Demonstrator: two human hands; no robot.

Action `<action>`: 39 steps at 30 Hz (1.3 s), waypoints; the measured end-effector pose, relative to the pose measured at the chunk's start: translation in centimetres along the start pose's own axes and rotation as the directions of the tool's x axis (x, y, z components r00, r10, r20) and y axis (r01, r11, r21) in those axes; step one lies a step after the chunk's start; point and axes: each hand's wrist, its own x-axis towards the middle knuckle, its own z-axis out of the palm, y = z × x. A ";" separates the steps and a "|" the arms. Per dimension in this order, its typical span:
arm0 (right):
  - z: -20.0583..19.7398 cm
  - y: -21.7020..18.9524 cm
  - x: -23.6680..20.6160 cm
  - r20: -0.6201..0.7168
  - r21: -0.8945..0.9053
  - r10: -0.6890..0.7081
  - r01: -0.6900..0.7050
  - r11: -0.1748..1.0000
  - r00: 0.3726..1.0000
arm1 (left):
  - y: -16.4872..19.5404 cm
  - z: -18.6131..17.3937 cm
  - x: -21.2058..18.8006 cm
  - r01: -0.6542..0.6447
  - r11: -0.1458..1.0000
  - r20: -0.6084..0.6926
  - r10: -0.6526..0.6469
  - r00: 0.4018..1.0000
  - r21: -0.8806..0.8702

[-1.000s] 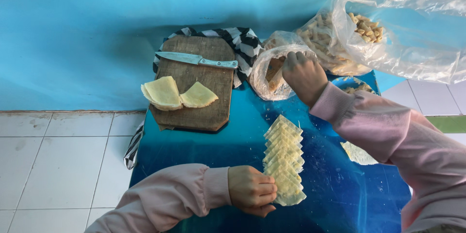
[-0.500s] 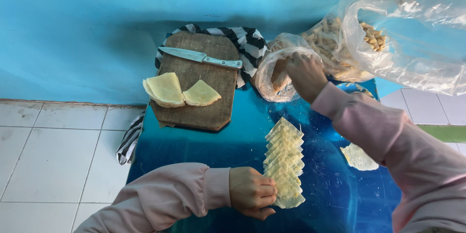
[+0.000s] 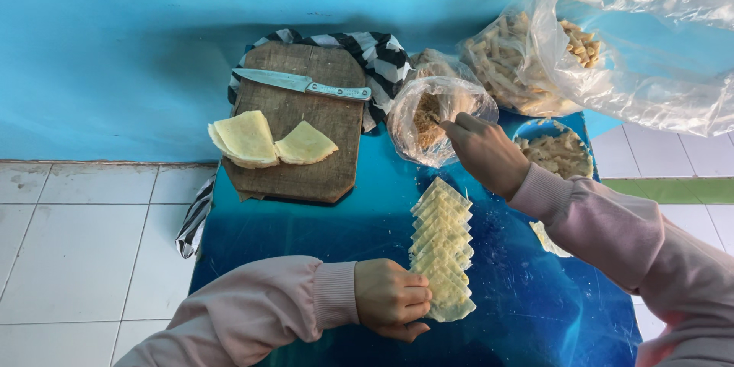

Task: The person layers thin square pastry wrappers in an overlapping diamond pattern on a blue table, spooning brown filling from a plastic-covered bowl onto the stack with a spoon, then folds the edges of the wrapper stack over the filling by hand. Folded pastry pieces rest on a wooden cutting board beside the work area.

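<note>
Lifted from the bag [image 3: 436, 118], right hand [image 3: 483, 154] hangs pinched above wrappers [image 3: 442, 248]; left hand [image 3: 391, 298] curled beside them.

Both arms wear long pale pink sleeves with ribbed cuffs at the wrists; the 2 hands are bare.

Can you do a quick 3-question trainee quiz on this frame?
1. True or false: the knife lies on the wooden cutting board.
2. The right hand reaches into: A) clear plastic bag B) blue bowl C) striped cloth.
3. What does the left hand touch?

Key: 1 true. 2 A. 3 The near end of the row of overlapping pale wrappers on the blue table.
</note>
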 end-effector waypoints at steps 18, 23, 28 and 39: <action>-0.5 1.7 -0.2 -0.151 0.139 0.083 -0.062 0.988 0.985 | -0.2 0.2 -0.1 -0.011 1.000 0.008 0.011 1.000 0.013; -1.1 1.5 0.0 -0.154 0.088 -0.048 0.062 0.994 0.987 | -0.2 0.1 0.0 -0.011 1.000 0.022 0.011 1.000 0.017; -1.4 1.3 0.0 -0.082 -0.111 -0.198 0.188 0.976 0.977 | -0.2 0.2 -0.1 -0.013 0.999 0.006 0.013 1.000 0.037; 0.6 2.6 0.1 -0.130 0.251 0.146 -0.110 0.962 0.981 | -0.3 0.2 -0.1 -0.011 1.000 0.005 0.011 1.000 0.016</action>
